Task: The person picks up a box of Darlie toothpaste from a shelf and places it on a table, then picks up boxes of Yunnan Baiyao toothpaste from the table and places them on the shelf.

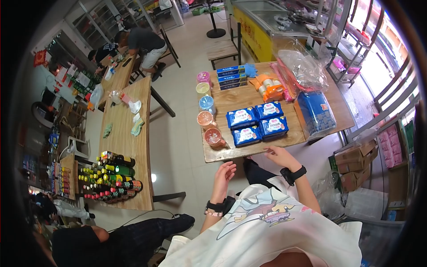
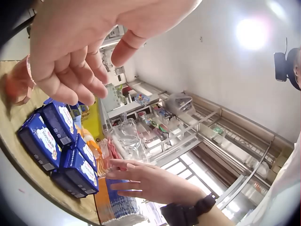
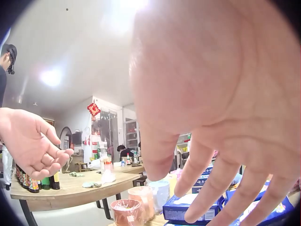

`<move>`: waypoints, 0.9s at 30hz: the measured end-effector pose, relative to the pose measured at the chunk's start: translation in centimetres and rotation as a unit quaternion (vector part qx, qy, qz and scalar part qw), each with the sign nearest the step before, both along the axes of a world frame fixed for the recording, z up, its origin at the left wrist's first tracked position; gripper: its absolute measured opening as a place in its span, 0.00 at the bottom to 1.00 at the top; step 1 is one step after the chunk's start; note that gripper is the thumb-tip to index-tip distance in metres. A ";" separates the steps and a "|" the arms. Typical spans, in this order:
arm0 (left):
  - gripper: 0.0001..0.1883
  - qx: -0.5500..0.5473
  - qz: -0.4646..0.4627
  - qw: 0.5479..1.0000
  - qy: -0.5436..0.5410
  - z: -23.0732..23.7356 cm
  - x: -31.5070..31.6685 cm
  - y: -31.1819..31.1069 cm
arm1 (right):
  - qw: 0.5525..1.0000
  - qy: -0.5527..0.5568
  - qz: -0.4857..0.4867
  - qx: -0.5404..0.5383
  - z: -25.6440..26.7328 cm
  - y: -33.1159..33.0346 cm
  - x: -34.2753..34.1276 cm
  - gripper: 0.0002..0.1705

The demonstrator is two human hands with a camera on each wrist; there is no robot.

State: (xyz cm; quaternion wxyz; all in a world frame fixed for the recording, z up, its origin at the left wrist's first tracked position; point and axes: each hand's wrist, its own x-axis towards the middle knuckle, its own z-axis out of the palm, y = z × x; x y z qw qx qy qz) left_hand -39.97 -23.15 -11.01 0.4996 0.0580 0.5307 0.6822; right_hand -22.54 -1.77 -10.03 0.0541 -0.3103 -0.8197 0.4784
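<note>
My left hand (image 1: 223,179) hovers just off the table's near edge, fingers loosely bent and holding nothing. My right hand (image 1: 283,159) is at the same edge, close to the blue packs, with relaxed, spread fingers and no object in them. Several blue plastic-wrapped packs (image 1: 247,135) with white labels are stacked in a block on the wooden table (image 1: 222,153). Along its left side runs a row of plastic-wrapped mugs; the reddish mug (image 1: 214,137) is nearest my left hand. In the right wrist view, the spread fingers overlap the packs (image 3: 190,209).
Flat blue boxes (image 1: 231,78), an orange bag (image 1: 272,92), a clear plastic bag (image 1: 302,71) and a large blue package (image 1: 315,113) share the table. Sauce bottles (image 1: 111,178) crowd a second table at left. Cardboard boxes (image 1: 356,162) sit at right. A person's dark-clothed leg (image 1: 147,233) is nearby.
</note>
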 end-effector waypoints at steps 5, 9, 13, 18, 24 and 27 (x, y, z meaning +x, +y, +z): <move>0.15 0.014 0.009 0.999 -0.042 0.8 -3.1 3.3 | 0.999 0.027 0.003 -0.046 0.4 4.3 -2.3 0.21; 0.17 0.099 0.040 0.986 -0.126 3.2 -7.3 7.9 | 1.000 0.019 0.018 -0.015 2.9 10.1 -5.7 0.20; 0.17 0.152 0.039 0.977 -0.147 8.0 -12.5 14.9 | 0.996 0.086 0.020 0.005 5.0 17.2 -10.5 0.21; 0.19 0.162 0.043 0.969 -0.184 9.4 -18.8 23.7 | 0.987 0.017 -0.083 -0.134 6.8 25.6 -17.2 0.21; 0.21 0.111 0.041 0.974 -0.192 4.1 -26.3 35.5 | 0.984 0.060 -0.062 -0.154 -1.8 35.0 -25.2 0.24; 0.29 0.045 0.063 0.982 -0.172 -2.5 -29.9 40.8 | 0.985 0.064 -0.113 -0.111 -7.7 38.7 -29.2 0.34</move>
